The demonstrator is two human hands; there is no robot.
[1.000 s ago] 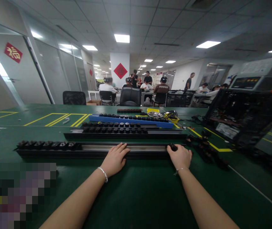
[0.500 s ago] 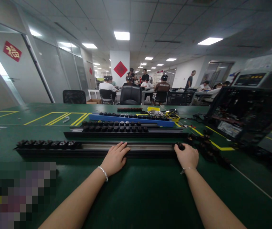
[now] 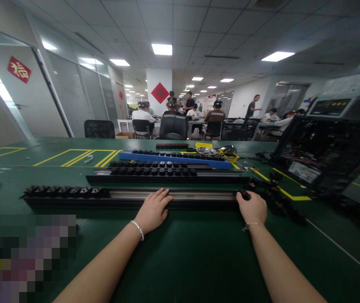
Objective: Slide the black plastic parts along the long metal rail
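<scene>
A long black rail [image 3: 199, 204] with a pale metal channel lies crosswise on the green table before me. My left hand [image 3: 153, 210] lies over its middle, fingers stretched out across the channel and thumb lower down. At the rail's right end my right hand [image 3: 253, 207] is closed on a small dark knob-like piece [image 3: 245, 195], mostly hidden by the fingers. A row of black knob-like blocks [image 3: 64, 191] sits in the rail's left part. Behind it lies a second black rail [image 3: 167, 178] with similar blocks.
A blue rail [image 3: 173, 158] with dark blocks lies farther back, near a metal dish [image 3: 206, 150] and yellow trays. Loose dark parts [image 3: 277, 193] lie right of my right hand. An open black machine case [image 3: 318, 155] stands at the right. People sit at far tables.
My right hand has shifted slightly right in the picture, still closed on the dark piece. My left hand stays on the rail. The whole view has moved a little.
</scene>
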